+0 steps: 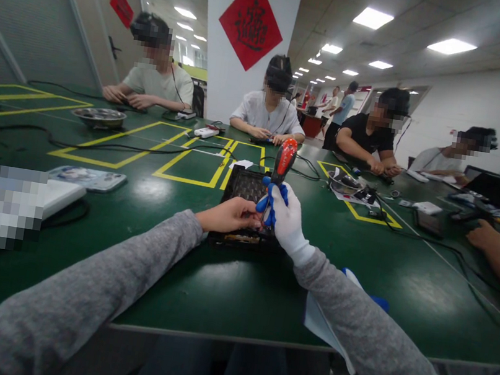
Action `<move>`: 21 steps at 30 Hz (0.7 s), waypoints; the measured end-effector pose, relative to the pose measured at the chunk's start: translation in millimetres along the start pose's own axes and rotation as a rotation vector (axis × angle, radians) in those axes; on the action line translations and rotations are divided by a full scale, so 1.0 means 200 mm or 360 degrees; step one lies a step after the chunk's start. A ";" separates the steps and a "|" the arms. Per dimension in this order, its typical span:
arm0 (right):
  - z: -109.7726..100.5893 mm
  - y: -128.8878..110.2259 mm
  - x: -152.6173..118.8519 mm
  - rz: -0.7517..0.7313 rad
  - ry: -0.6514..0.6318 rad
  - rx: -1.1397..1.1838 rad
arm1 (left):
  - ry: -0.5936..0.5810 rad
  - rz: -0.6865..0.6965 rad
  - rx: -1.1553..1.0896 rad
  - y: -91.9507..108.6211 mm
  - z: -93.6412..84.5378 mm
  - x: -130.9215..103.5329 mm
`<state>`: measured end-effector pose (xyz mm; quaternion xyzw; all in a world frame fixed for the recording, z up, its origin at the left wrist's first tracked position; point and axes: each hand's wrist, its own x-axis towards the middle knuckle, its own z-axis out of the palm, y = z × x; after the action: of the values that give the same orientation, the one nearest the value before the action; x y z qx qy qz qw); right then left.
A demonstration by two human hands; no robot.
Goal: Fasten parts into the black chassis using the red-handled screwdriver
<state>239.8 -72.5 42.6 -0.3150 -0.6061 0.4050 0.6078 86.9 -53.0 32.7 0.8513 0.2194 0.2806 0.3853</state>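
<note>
A screwdriver with a red and black handle stands nearly upright, its tip pointing down at a black tray-like case. My right hand, in a white glove with blue fingers, is wrapped round the screwdriver. Bare and pinched together, my left hand is at the case beside the screwdriver's shaft; what its fingertips hold is too small to tell. The case lies on the green table, and both hands partly cover its near right part.
Right of the case, a blue and white glove lies partly under my right forearm. A phone and a white device are at left. Metal bowls, cables and small parts lie farther back. Several people sit around the table.
</note>
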 end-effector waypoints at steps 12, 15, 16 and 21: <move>0.00 0.00 0.00 -0.0006 0.0025 0.0022 | 0.0036 -0.0032 0.0027 0.01 0.00 0.00; 0.00 0.01 0.01 0.0029 0.0000 0.0030 | -0.0007 -0.0028 0.0012 0.01 0.00 0.00; 0.00 0.00 0.00 0.0028 -0.0001 0.0037 | -0.0004 -0.0052 0.0003 0.01 0.00 0.00; 0.01 -0.01 0.00 -0.0001 0.0029 0.0057 | 0.0097 -0.0145 0.0020 0.01 0.01 0.00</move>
<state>238.7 -74.2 44.4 -0.3075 -0.5932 0.4127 0.6191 88.0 -55.4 33.7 0.8339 0.2712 0.2873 0.3854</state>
